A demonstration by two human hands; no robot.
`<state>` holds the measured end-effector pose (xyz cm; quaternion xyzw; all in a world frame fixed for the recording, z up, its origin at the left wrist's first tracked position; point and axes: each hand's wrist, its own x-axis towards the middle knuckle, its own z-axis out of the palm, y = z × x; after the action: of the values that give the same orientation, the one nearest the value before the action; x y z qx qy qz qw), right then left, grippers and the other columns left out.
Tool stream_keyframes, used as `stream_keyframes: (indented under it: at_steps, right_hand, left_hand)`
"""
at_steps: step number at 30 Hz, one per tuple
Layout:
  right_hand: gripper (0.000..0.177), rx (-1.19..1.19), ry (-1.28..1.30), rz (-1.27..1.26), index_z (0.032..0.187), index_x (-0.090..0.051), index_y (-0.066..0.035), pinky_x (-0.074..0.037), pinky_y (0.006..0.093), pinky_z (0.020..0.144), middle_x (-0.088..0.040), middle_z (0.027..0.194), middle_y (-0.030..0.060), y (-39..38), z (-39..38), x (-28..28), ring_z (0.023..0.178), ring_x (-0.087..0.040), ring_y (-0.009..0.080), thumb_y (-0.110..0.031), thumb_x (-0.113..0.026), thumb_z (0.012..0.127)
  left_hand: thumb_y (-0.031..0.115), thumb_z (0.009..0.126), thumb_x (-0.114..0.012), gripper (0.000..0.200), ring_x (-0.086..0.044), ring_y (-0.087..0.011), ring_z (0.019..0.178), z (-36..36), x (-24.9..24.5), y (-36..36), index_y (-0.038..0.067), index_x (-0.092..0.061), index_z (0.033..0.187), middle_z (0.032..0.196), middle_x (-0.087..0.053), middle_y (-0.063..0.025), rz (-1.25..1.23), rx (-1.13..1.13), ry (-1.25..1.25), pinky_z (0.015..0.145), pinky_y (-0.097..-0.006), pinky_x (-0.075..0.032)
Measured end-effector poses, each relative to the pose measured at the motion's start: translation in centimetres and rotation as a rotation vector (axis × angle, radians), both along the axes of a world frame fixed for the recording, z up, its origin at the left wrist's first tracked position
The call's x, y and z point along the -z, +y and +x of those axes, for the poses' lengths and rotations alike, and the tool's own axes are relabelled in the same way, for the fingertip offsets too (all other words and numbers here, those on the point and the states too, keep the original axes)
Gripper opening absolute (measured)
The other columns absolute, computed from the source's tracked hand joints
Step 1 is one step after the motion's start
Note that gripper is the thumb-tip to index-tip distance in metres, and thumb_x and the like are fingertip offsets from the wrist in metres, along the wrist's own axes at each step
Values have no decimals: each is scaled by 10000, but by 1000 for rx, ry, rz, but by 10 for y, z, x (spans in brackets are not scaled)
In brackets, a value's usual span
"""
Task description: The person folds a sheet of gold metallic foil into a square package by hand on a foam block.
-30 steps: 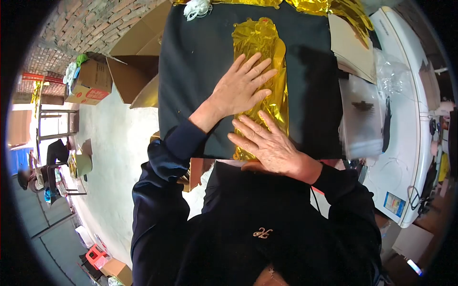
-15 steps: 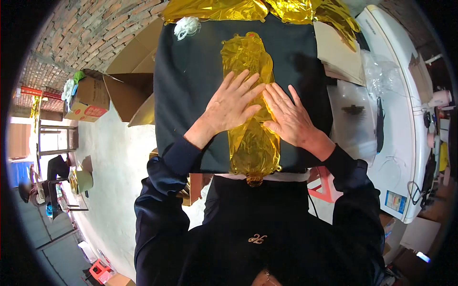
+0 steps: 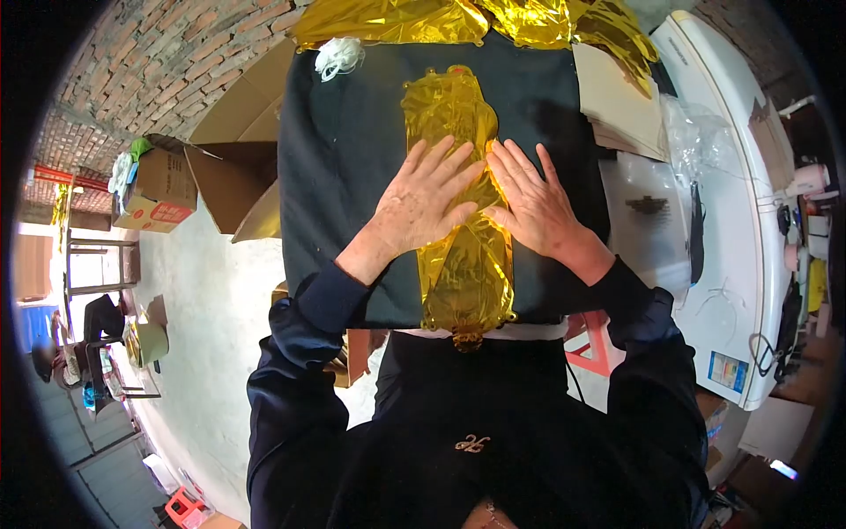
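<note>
The left hand (image 3: 421, 204) lies flat and fully open, palm down, with its fingers fanned out. The fingertips and thumb rest on the gold foil balloon (image 3: 451, 101), while the heel of the hand sits on the dark cloth beside it. The right hand (image 3: 536, 208) is just as open and flat. Its fingers point away from the body, and the index finger and thumb lie on the balloon's right edge. Neither hand grips anything, and their fingertips almost meet over the foil.

The balloon is deflated and lies as a long, narrow strip down the middle of the bench (image 3: 344, 150), running from the far side to the near edge. A small crumpled tail of it hangs over that near edge, towards the person's body. Its surface is shiny, creased metallic gold with a scalloped seam around the outline.

The bench top is covered in matt black fabric. On its far left corner sits a white tangle of string (image 3: 338, 55), and more crinkled gold foil (image 3: 388, 19) is heaped along the far edge. To the right are tan cardboard sheets (image 3: 619, 97), clear plastic bags (image 3: 650, 210) and a smooth white appliance (image 3: 749, 264). Open cardboard boxes (image 3: 160, 187) stand on the floor to the left, by a brick wall (image 3: 159, 62).
</note>
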<state>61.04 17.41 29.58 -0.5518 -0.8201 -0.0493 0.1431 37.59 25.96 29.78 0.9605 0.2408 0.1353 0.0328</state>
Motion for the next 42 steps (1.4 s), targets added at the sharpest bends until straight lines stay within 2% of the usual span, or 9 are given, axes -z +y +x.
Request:
stream_keyframes:
  at_steps: [6,12,18,19,22,26,27,33,42]
  right_hand:
    - [703,-31,13,42,1498,-491,18,-150,550,1262,-482,1569,150,7,-3,-21,1517,-355,293,-369,-688,945]
    - [749,-142,37,-91,1543,-434,-7,-157,522,1267,-439,1599,161,-10,-11,-25,1524,-349,293,-358,-696,935]
    - [842,-193,70,-135,1584,-361,-31,-144,500,1283,-363,1639,161,-38,-10,-39,1550,-296,296,-426,-700,923]
    - [911,-256,169,-160,1601,-324,-51,-145,501,1287,-348,1640,160,-48,-7,-38,1557,-276,299,-484,-713,900]
    - [950,-354,216,-331,1602,-321,-70,-158,504,1285,-358,1629,163,-84,-2,-41,1548,-292,316,-531,-723,875]
    - [957,-343,149,-281,1572,-384,-72,-209,503,1277,-373,1623,143,-116,-7,-33,1530,-334,302,-494,-778,808]
    - [877,-313,148,-257,1535,-450,-56,-232,500,1271,-403,1615,131,-117,-11,-32,1523,-351,288,-396,-788,801]
    - [584,-301,172,-164,1438,-576,-26,-291,501,1242,-530,1531,157,-107,-34,-20,1459,-457,316,-166,-679,880]
    - [376,-290,215,-53,1309,-680,-26,-372,470,1201,-638,1408,149,-99,-40,-16,1374,-555,299,-126,-555,969]
  left_hand:
    - [480,1053,-476,605,-280,-329,1553,-1,3,1,152,-456,1561,1650,-378,-106,-2,16,-31,1275,-526,-175]
    - [484,1028,-511,594,-354,-353,1504,-2,7,4,102,-527,1482,1586,-457,-131,67,32,-79,1244,-538,-243]
    - [485,1063,-454,598,-298,-333,1543,-2,8,3,150,-455,1559,1646,-387,-100,43,17,-33,1269,-527,-190]
    - [488,1066,-444,605,-290,-327,1548,-1,8,3,173,-424,1582,1651,-379,-95,50,8,-17,1272,-526,-184]
    - [491,1067,-440,608,-286,-322,1551,0,8,2,186,-411,1592,1656,-373,-91,63,2,-14,1273,-524,-182]
    - [486,1073,-429,604,-282,-313,1554,-1,7,0,194,-398,1600,1660,-367,-85,68,5,6,1275,-522,-179]
    - [485,1073,-431,604,-282,-313,1554,-1,7,-1,194,-398,1600,1661,-366,-85,66,7,7,1275,-521,-180]
    - [488,1072,-427,610,-284,-315,1552,-1,9,0,190,-394,1603,1662,-366,-84,86,13,9,1274,-516,-183]
    - [460,1089,-391,600,-286,-324,1549,-2,9,1,178,-358,1617,1656,-372,-95,55,22,-33,1272,-516,-180]
